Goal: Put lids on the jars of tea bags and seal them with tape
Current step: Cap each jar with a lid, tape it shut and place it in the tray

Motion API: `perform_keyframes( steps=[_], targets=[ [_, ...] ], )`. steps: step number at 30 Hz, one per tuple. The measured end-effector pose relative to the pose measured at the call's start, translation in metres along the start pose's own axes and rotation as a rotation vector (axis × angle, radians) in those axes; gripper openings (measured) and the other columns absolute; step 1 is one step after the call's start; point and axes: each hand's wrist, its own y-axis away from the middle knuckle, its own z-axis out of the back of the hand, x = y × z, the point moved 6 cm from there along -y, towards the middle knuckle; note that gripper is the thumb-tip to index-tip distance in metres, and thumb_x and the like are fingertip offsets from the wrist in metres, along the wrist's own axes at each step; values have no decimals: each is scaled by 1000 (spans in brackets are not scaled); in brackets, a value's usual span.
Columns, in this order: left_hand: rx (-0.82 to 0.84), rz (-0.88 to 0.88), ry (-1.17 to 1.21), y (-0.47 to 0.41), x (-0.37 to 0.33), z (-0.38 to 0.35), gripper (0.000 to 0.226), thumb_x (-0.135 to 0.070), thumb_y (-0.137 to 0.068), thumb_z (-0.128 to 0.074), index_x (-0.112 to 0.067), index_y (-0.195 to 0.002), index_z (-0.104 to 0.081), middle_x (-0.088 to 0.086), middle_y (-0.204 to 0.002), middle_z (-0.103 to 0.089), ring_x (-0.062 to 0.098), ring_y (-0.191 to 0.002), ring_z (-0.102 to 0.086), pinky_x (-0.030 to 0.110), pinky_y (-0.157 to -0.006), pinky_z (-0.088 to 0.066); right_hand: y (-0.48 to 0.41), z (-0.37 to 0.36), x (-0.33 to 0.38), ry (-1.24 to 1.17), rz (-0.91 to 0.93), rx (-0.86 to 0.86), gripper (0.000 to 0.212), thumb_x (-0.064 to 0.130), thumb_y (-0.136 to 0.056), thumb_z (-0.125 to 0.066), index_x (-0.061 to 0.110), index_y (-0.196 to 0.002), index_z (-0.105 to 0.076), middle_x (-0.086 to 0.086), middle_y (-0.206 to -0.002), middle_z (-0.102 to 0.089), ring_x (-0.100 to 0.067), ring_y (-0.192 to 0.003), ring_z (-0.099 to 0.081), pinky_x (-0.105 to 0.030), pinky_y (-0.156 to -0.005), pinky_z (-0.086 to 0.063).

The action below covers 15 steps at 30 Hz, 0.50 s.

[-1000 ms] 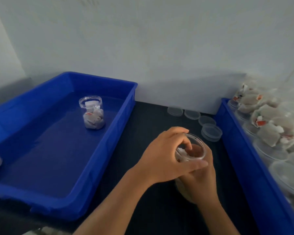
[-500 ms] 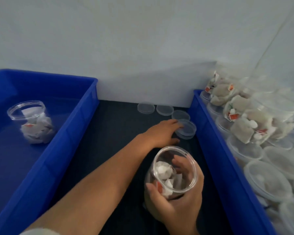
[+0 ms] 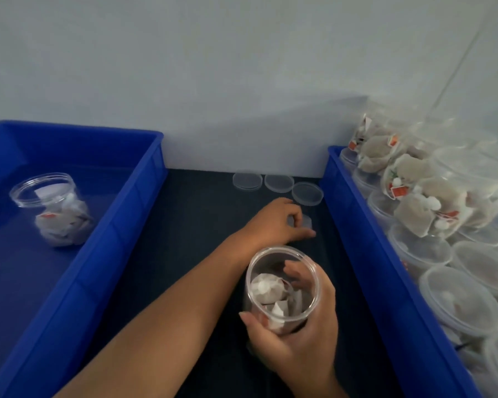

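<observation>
We see the right hand (image 3: 299, 337) near the front edge of the desk (image 3: 207, 214), its grip wrapped round an open jar of tea bags (image 3: 272, 294). The left hand (image 3: 276, 224) reaches toward the far edge, its grip pinching a clear lid (image 3: 307, 222) just beside the right blue bin (image 3: 357, 225). Three loose lids (image 3: 279, 183) lie along the far edge. A second jar (image 3: 55, 208) stands in the left blue bin (image 3: 127, 225).
</observation>
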Motion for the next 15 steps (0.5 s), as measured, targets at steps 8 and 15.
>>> perform_keyframes(
  steps=[8,15],
  targets=[
    [-269,233,147,67,21,43,52,-63,-70,-87,-31,-103,-64,-12,-111,-63,8,-105,-60,31,-88,-54,6,6,61,-45,149,3,94,47,-61,-90,26,-143,-50,18,-132,-61,-10,-123,-64,-14,-96,-50],
    [-502,240,712,137,8,101,26,-50,-111,-40,-46,-132,-55,-2,-103,-80,19,-87,-79,32,-67,-64,17,-6,71,-205,80,160,84,42,-68,-91,27,-142,-54,6,-132,-65,-19,-124,-64,-21,-98,-51]
  ],
)
